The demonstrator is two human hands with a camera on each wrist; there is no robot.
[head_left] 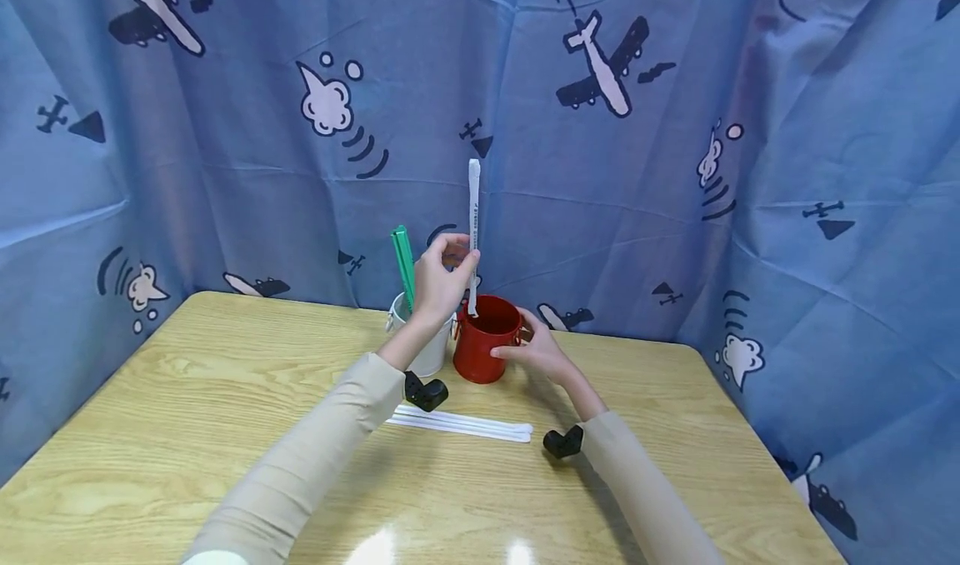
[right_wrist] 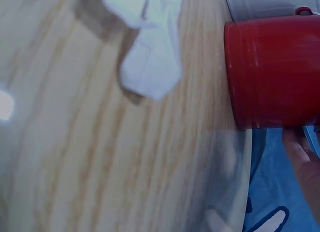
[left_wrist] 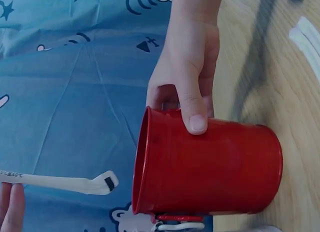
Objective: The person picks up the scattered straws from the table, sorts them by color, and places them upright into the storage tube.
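Observation:
My left hand [head_left: 442, 280] pinches a long, thin white strip [head_left: 474, 207] with small printed letters, held upright. In the left wrist view the strip's lower end [left_wrist: 102, 183] is just above the mouth of a red bucket [head_left: 480, 355], apart from the rim. My right hand [head_left: 536, 350] grips this bucket from its right side, the thumb lying along the outer wall; its other fingers are partly hidden. Left of the red bucket stands a white bucket [head_left: 433, 358], partly behind my left forearm, with several green strips [head_left: 402, 261] sticking up from it.
More white strips [head_left: 480, 427] lie side by side on the wooden table [head_left: 225, 382], in front of the buckets. A blue patterned curtain [head_left: 420, 90] hangs behind the table's far edge. Each wrist carries a black camera [head_left: 426, 392].

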